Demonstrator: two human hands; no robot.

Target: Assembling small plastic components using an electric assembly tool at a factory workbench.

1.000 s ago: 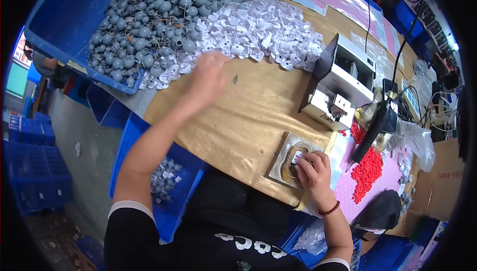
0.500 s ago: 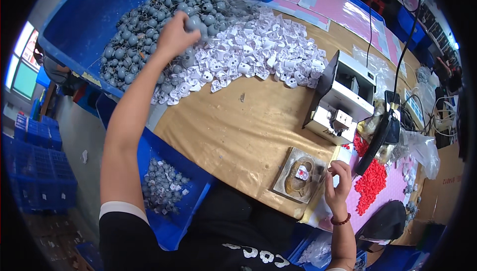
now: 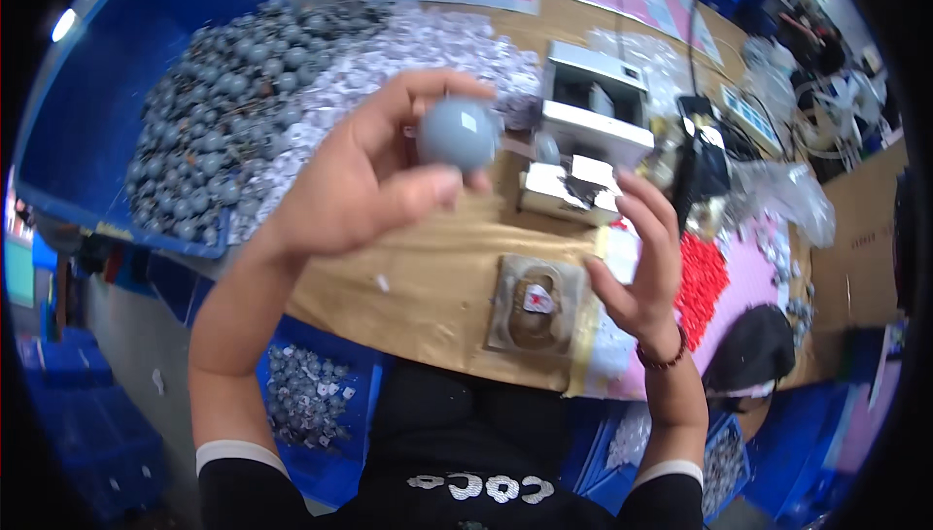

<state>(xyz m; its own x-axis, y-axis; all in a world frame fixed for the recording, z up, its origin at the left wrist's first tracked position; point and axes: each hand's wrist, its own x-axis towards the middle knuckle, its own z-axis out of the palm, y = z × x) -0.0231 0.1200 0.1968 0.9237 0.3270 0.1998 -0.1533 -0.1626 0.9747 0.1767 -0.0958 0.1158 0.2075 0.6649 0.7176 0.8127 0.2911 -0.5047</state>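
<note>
My left hand [image 3: 355,185] is raised over the table and holds a smooth grey ball [image 3: 457,132] between thumb and fingertips. My right hand [image 3: 646,277] is lifted beside it, fingers curled, with what looks like a small white label [image 3: 622,250] pinched in it. Under my hands a brown holder block [image 3: 535,302] with a hollow lies on the cardboard-covered table [image 3: 418,268]. Behind my left hand, many more grey balls [image 3: 209,132] are heaped in a big blue bin [image 3: 107,83], and white label pieces [image 3: 389,49] spill beside them.
A white box-shaped machine [image 3: 593,112] stands just behind my hands, with cables and a dark tool [image 3: 705,166] to its right. Red small parts [image 3: 702,277] lie on a pink sheet at right. A blue bin [image 3: 306,399] of small grey-white parts sits below the table edge.
My left hand has come back from the ball heap with a grey ball and lifted it toward me. My right hand rose from the holder block.
</note>
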